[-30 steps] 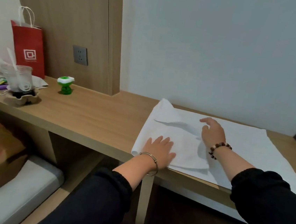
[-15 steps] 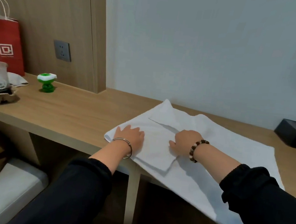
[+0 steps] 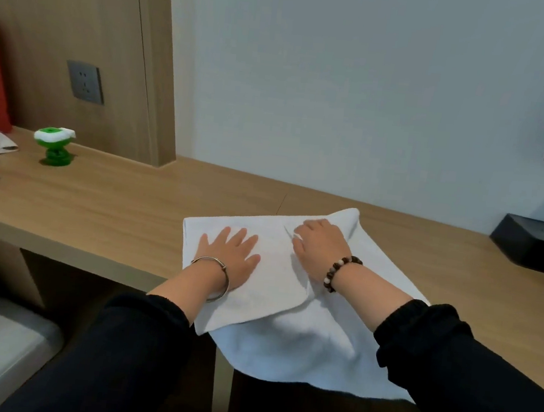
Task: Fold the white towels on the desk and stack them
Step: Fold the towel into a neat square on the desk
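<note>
Fingers [image 3: 305, 231] of R hand [image 3: 321, 249] curl into towel [image 3: 284, 334], tips hidden.

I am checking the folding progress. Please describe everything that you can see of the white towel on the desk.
The white towel is plain, soft-looking cloth, partly folded: an upper layer lies over its left part, and a far corner is bunched up. It lies at the front edge of the wooden desk, with its near part hanging over that edge. The left hand presses flat on the upper layer. The right hand rests beside it, fingers curled, seemingly pinching the fold's edge.
</note>
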A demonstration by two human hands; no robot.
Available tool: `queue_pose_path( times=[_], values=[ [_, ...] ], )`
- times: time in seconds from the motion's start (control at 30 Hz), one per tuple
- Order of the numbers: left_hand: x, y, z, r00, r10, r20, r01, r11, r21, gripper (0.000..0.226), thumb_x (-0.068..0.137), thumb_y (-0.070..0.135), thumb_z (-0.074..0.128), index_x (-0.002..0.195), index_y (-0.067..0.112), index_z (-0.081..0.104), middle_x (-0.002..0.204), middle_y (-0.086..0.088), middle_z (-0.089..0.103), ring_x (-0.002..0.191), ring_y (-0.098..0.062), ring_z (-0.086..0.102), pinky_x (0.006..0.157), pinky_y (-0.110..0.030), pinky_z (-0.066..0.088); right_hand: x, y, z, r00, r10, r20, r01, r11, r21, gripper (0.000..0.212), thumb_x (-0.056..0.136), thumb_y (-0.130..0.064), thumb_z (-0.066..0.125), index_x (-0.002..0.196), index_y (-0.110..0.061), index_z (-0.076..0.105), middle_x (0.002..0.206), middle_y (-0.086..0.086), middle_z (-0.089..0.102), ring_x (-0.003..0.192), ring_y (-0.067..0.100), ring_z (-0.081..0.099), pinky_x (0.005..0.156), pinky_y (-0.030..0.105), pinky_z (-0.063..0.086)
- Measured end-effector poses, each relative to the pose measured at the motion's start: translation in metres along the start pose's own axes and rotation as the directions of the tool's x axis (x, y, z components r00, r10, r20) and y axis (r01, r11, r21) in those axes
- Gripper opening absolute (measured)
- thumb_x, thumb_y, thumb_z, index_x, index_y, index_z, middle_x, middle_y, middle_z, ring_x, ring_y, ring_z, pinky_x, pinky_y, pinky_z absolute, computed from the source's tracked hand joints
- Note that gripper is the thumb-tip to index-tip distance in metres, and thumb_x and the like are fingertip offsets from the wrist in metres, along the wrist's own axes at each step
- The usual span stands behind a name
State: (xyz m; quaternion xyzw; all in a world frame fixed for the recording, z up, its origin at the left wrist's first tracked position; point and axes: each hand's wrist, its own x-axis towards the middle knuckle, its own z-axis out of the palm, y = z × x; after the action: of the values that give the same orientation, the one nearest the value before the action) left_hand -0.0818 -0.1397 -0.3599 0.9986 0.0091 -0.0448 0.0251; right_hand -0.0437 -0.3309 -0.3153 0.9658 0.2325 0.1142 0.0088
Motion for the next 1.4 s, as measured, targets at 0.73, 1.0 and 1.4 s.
queue_pose_path(
  times=[0.73, 1.0, 1.4],
  values=[
    [0.029, 0.052, 0.002, 1.000, -0.003, -0.031, 0.003, 1.000, -0.001, 0.057, 0.095, 0.055, 0.011, 0.148, 0.040, -0.002, 0.158, 0.011, -0.009, 0.146, -0.019, -0.007, 0.112, -0.055, -0.001, -0.001, 0.029, 0.030, 0.913, 0.402, -0.063, -0.371, 0.887, 0.275, 0.060, 0.099, -0.045, 0.018, 0.149, -0.013, 0.023, 0.159, 0.004, 0.008, 0.146, 0.019, 0.002, 0.115, 0.049, 0.000],
    [0.030, 0.051, 0.004, 0.998, 0.005, -0.068, -0.006, 1.000, -0.007, 0.057, 0.095, 0.054, 0.011, 0.149, 0.039, 0.001, 0.159, 0.010, -0.006, 0.146, -0.020, -0.005, 0.113, -0.054, 0.001, 0.032, 0.048, -0.006, 0.944, -0.191, 0.269, 0.301, 0.832, -0.466, 0.048, 0.094, -0.027, 0.046, 0.142, -0.022, 0.040, 0.160, 0.006, -0.007, 0.146, 0.027, -0.011, 0.114, 0.052, -0.007],
    [0.030, 0.052, 0.004, 0.995, 0.004, -0.096, -0.008, 0.999, -0.039, 0.057, 0.095, 0.053, 0.014, 0.150, 0.036, 0.006, 0.159, 0.009, -0.002, 0.146, -0.019, -0.002, 0.115, -0.051, 0.002, -0.040, 0.124, -0.041, 0.843, 0.240, 0.482, -0.397, 0.882, 0.255, 0.070, 0.087, -0.068, 0.039, 0.065, -0.008, 0.067, 0.058, -0.002, 0.068, 0.055, 0.015, 0.063, 0.058, 0.026, 0.046]
  ],
)
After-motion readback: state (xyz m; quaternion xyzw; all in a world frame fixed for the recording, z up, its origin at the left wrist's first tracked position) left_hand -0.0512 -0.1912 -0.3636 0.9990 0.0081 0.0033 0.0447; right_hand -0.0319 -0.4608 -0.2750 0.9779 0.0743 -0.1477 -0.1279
